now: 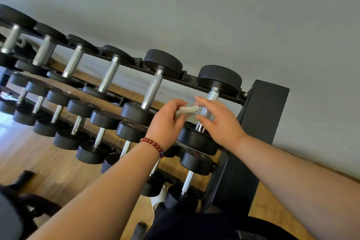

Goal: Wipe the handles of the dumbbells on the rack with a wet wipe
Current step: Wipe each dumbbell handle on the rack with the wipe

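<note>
I'm seeing wood floor [29, 154], grey wall [214, 15] | rack [263, 115] holding dumbbells [163, 60] | left hand [167, 122] pinching wet wipe [186, 110] | right hand [220, 122] splaying, holding nothing, before handle [212, 95]

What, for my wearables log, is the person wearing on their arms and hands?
The left forearm and right forearm are bare, with no sleeves in view. The left wrist carries a bracelet of round dark red beads, with a couple of darker bluish beads at one side. The left hand and right hand show no gloves, rings or watch.
</note>
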A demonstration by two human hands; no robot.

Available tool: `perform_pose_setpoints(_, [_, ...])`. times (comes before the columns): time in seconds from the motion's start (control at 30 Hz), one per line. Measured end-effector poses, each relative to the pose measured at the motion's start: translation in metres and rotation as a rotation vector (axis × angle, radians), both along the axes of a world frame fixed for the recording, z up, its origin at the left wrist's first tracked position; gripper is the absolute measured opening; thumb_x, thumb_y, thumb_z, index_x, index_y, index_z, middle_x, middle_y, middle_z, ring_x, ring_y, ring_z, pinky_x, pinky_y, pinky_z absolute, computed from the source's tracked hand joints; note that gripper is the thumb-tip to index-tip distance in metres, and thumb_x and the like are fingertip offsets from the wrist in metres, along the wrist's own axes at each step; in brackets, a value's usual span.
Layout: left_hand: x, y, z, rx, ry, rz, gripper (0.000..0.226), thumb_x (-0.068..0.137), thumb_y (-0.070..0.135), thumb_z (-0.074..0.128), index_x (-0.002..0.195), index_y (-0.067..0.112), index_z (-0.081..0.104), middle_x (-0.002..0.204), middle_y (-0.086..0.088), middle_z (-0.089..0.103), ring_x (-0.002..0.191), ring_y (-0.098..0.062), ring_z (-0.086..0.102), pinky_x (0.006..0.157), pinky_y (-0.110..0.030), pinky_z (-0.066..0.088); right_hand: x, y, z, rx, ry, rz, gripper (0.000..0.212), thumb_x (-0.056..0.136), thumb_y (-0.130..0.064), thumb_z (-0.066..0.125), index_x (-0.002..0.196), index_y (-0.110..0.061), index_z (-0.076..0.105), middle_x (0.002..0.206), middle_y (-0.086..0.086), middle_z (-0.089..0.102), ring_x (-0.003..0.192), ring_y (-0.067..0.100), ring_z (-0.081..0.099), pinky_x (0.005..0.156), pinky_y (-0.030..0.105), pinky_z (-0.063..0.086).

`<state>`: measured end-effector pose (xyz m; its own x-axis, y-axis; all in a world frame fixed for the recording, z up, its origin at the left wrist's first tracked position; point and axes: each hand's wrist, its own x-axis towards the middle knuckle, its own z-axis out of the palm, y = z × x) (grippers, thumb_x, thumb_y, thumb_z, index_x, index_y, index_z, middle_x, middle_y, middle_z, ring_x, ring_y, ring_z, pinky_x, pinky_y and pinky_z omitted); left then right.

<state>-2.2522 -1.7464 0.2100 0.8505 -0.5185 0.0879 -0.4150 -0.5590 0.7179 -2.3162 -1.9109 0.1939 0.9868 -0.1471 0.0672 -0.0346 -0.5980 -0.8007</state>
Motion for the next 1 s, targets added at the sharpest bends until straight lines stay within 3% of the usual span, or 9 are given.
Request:
perform_pose_setpoints(0.1, [-0.013, -0.008, 0.001, -0.079, 0.100, 0.066, 0.020, 0.091, 0.019, 0.062, 0.105, 0.031, 0.053, 0.090, 0.010, 0.061, 0.081, 0.002, 0.058, 0.072, -0.007, 0.046, -0.001, -0.008, 0.003, 0.109, 0.012, -0.004, 0.028, 0.092, -0.021, 0.063, 0.120, -0.024, 0.064, 0.113, -0.007, 0.060, 0.105, 0.003, 0.051, 0.093, 0.019, 0.041])
perform_pose_setpoints(0.2, [-0.019, -0.013, -0.001, -0.113, 0.167, 0.110, 0.025, 0.092, 0.017, 0.060, 0.113, 0.029, 0.055, 0.098, 0.010, 0.063, 0.088, 0.003, 0.060, 0.078, -0.009, 0.048, -0.005, -0.013, 0.005, 0.148, -0.012, -0.024, 0.008, 0.091, -0.021, 0.064, 0.099, -0.021, 0.066, 0.109, -0.006, 0.059, 0.099, 0.006, 0.055, 0.086, 0.018, 0.046])
perform_pose_setpoints(0.27, [-0.020, -0.015, -0.003, -0.115, 0.206, 0.161, 0.032, 0.095, 0.018, 0.056, 0.126, 0.026, 0.053, 0.112, 0.013, 0.060, 0.100, 0.006, 0.057, 0.087, -0.010, 0.046, -0.009, -0.019, 0.005, 0.141, -0.036, -0.066, 0.012, 0.093, -0.019, 0.061, 0.105, -0.019, 0.063, 0.123, -0.008, 0.058, 0.108, 0.004, 0.055, 0.089, 0.010, 0.044])
perform_pose_setpoints(0.33, [-0.020, -0.018, -0.007, -0.069, 0.217, 0.203, 0.037, 0.098, 0.022, 0.050, 0.135, 0.024, 0.048, 0.126, 0.012, 0.056, 0.112, 0.002, 0.052, 0.095, -0.014, 0.040, -0.012, -0.028, 0.005, 0.053, -0.068, -0.077, 0.018, 0.095, -0.018, 0.057, 0.113, -0.015, 0.059, 0.130, -0.004, 0.058, 0.112, 0.009, 0.057, 0.091, 0.018, 0.048])
perform_pose_setpoints(0.43, [-0.022, -0.029, -0.016, 0.012, 0.246, 0.225, 0.040, 0.101, 0.028, 0.044, 0.141, 0.023, 0.043, 0.139, 0.006, 0.049, 0.125, -0.007, 0.046, 0.099, -0.020, 0.034, -0.004, -0.038, 0.000, -0.315, -0.098, -0.010, 0.042, 0.093, -0.014, 0.058, 0.135, -0.008, 0.050, 0.121, 0.011, 0.064, 0.100, 0.026, 0.065, 0.079, 0.038, 0.054])
perform_pose_setpoints(0.5, [-0.025, -0.036, -0.022, 0.036, 0.264, 0.227, 0.041, 0.102, 0.031, 0.041, 0.142, 0.022, 0.041, 0.143, 0.004, 0.045, 0.130, -0.010, 0.042, 0.104, -0.023, 0.033, 0.004, -0.041, -0.008, -0.563, -0.148, 0.090, 0.054, 0.082, -0.006, 0.069, 0.134, -0.001, 0.052, 0.119, 0.020, 0.065, 0.097, 0.034, 0.068, 0.072, 0.040, 0.056])
perform_pose_setpoints(0.57, [-0.028, -0.040, -0.026, 0.052, 0.259, 0.232, 0.042, 0.102, 0.032, 0.038, 0.143, 0.021, 0.040, 0.144, 0.003, 0.045, 0.132, -0.011, 0.041, 0.108, -0.027, 0.032, 0.008, -0.042, -0.022, -0.716, -0.199, 0.196, 0.065, 0.068, 0.000, 0.080, 0.129, 0.000, 0.056, 0.124, 0.021, 0.063, 0.105, 0.034, 0.066, 0.077, 0.043, 0.057])
perform_pose_setpoints(0.7, [-0.024, -0.039, -0.032, 0.084, 0.259, 0.242, 0.040, 0.103, 0.030, 0.035, 0.142, 0.020, 0.043, 0.143, 0.002, 0.047, 0.131, -0.012, 0.042, 0.107, -0.026, 0.033, 0.003, -0.043, -0.042, -0.799, -0.237, 0.395, 0.071, 0.066, 0.005, 0.079, 0.133, -0.003, 0.054, 0.137, 0.015, 0.055, 0.127, 0.031, 0.051, 0.101, 0.044, 0.039])
perform_pose_setpoints(1.0, [-0.022, -0.039, -0.034, 0.111, 0.247, 0.240, 0.039, 0.103, 0.028, 0.033, 0.139, 0.021, 0.045, 0.138, 0.002, 0.050, 0.126, -0.011, 0.046, 0.099, -0.021, 0.033, 0.011, -0.055, -0.041, -0.860, -0.293, 0.403, 0.075, 0.059, 0.016, 0.075, 0.130, 0.003, 0.056, 0.133, 0.020, 0.056, 0.123, 0.035, 0.054, 0.100, 0.048, 0.034])
